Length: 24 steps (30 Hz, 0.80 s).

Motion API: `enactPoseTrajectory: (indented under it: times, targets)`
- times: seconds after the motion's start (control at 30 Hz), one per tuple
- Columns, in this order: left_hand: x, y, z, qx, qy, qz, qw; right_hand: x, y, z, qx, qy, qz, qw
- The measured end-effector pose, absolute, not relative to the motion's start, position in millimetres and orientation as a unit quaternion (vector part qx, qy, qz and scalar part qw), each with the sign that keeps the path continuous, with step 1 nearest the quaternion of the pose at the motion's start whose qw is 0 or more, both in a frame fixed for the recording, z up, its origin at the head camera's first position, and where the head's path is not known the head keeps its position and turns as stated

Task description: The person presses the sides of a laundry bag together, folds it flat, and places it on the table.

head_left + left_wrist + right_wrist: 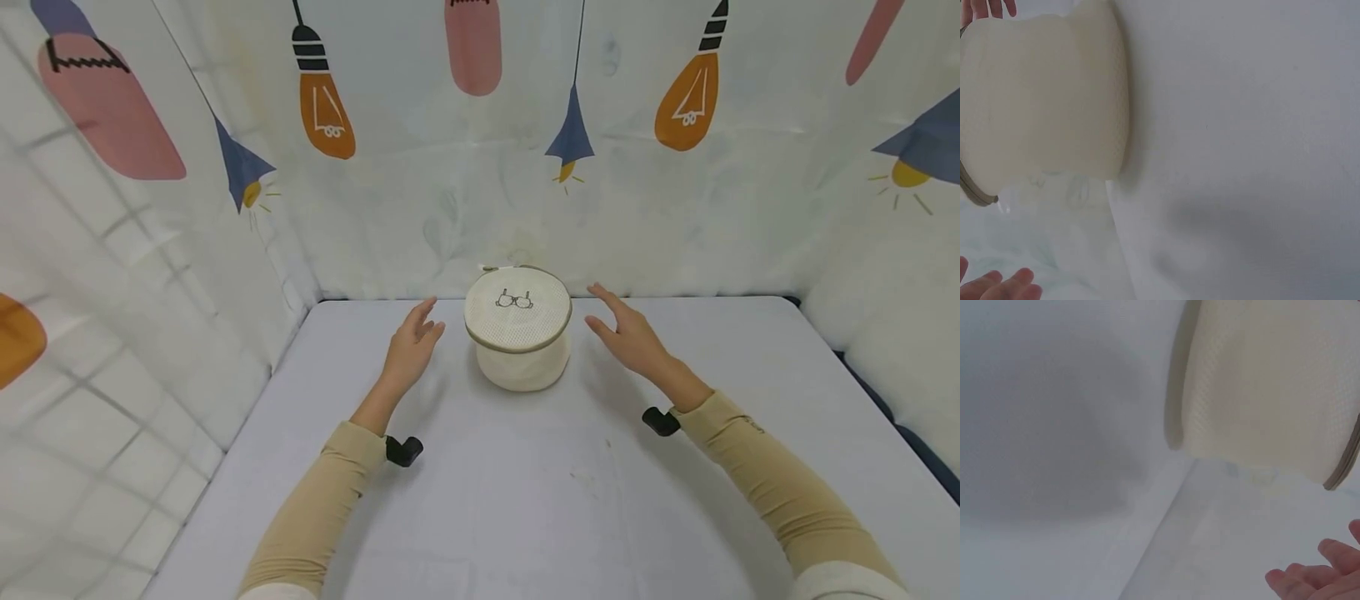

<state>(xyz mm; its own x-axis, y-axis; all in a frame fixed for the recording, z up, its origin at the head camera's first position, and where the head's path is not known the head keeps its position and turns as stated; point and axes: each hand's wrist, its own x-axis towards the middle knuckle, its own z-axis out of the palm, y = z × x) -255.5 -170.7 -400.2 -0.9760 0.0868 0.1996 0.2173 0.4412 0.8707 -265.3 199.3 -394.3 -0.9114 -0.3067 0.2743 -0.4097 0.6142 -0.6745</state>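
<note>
A round cream mesh laundry bag (522, 371) stands upright near the far edge of the table, with a drawing of glasses on its lid and a brown-green zipped rim. My left hand (411, 343) hovers to its left, fingers loosely extended, apart from it. On the other side, my right hand (632, 337) is held off the bag with thumb and fingers spread. The left wrist view has the bag's side wall (1047, 100) and my left fingertips (1013, 286) at the bottom corner. In the right wrist view, the bag wall (1260, 381) fills the upper right, above my right fingers (1316, 578).
A white cloth covers the table (517, 500). Behind it hangs a pale curtain (397, 217) printed with lamps and bulbs, which also runs along the left side. Each wrist wears a small black camera, such as the left one (403, 451).
</note>
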Motion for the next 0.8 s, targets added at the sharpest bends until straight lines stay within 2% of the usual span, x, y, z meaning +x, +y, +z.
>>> enactPoseTrajectory:
  times: [0.5, 0.8]
  targets:
    - [-258.0, -159.0, -397.8, -0.036, -0.746, -0.665, -0.003, -266.4, 183.2, -387.3, 0.150, -0.842, 0.517, 0.040]
    - [-266.4, -146.6, -395.0, 0.004, -0.701, -0.713, -0.023, -269.6, 174.8, -383.9, 0.092, -0.748, 0.656, -0.041]
